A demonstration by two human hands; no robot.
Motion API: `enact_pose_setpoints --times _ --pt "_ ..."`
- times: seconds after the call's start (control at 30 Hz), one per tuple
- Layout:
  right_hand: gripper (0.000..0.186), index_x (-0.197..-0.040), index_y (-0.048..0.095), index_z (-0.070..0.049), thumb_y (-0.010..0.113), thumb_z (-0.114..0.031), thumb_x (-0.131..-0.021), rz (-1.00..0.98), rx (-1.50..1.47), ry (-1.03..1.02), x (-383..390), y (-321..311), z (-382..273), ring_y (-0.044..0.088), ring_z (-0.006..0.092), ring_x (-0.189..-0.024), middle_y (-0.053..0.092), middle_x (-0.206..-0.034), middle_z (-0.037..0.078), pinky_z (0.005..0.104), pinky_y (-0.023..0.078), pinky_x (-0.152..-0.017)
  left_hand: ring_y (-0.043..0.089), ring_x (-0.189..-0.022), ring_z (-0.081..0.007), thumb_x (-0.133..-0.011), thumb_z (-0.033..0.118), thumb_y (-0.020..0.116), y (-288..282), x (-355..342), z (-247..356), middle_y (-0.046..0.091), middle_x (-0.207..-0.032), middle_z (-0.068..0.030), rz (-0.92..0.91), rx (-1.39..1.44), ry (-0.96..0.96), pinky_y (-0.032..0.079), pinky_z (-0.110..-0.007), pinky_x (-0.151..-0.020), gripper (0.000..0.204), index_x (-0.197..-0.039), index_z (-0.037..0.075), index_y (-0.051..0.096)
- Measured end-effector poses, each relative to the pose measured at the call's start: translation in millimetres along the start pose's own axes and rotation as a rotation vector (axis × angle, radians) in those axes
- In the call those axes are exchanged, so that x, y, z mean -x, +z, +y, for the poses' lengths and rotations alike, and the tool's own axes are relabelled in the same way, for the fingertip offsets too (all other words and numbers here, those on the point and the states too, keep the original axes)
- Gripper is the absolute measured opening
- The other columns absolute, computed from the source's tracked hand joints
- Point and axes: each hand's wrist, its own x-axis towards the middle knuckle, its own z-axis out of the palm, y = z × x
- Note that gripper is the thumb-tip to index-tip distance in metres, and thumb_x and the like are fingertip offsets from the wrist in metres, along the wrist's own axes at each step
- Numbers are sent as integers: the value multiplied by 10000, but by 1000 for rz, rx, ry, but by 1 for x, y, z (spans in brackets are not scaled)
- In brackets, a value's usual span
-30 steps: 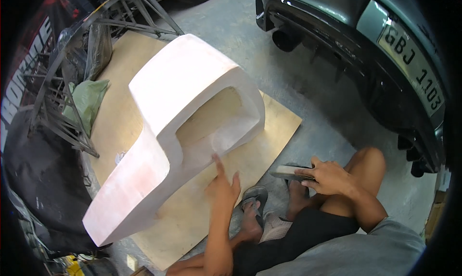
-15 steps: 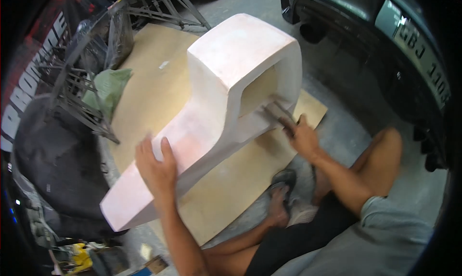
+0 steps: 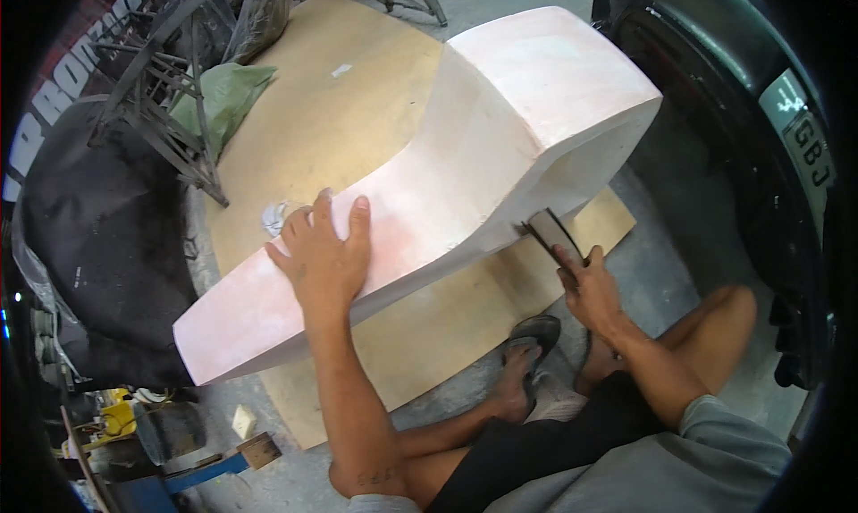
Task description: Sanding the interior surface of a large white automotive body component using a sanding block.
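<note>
A large pale pink-and-white moulded body piece (image 3: 429, 187), long and narrow at one end and boxy at the other, lies across the middle of the view. A hollow opening shows at its boxy end, partly turned from sight. My left hand (image 3: 326, 254) rests on its narrow upper face, fingers spread and thumb apart. In my right hand (image 3: 592, 290), the fingers wrap round a flat grey-brown sanding block (image 3: 551, 231). The block's far end meets the side of the piece just below the opening.
Beneath the piece lies a plywood sheet (image 3: 357, 93) on a concrete floor. Metal frames (image 3: 170, 120), a green bag (image 3: 228, 97) and a black cover (image 3: 103, 245) stand left. At right is a dark vehicle (image 3: 715, 75); a wood scrap (image 3: 259, 450) lies lower left.
The piece now appears further right and its opening shows less. My right hand with the block has gone from the opening's lower edge to the outer side; my left hand still rests on top.
</note>
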Motion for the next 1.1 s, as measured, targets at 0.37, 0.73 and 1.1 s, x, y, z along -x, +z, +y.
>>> enact_pose_setpoints --times 0.37,0.73,1.1 --pt "676 -1470 546 -233 666 -83 -822 -56 -22 -3 7 2 0 654 433 -854 493 -1076 232 504 581 -762 384 -1437 -372 -1022 560 478 -13 6 -3 494 -1461 -225 -46 -22 -8 142 -624 -1216 636 -1472 112 518" --pt "752 -1502 514 -231 701 -87 -788 -59 -51 -3 4 7 2 638 435 -794 474 -1053 246 483 579 -730 422 -1411 -340 -1039 537 472 -6 6 -4 511 -1443 -191 -51 -57 -15 151 -606 -1218 610 -1465 105 533" --pt "589 -1466 558 -210 662 -157 -889 -21 -99 23 -2 3 -3 633 443 -751 478 -1023 263 506 559 -689 421 -1405 -350 -1020 560 481 -8 1 4 522 -1431 -188 -33 -63 3 165 -612 -1219 610 -1454 134 537"
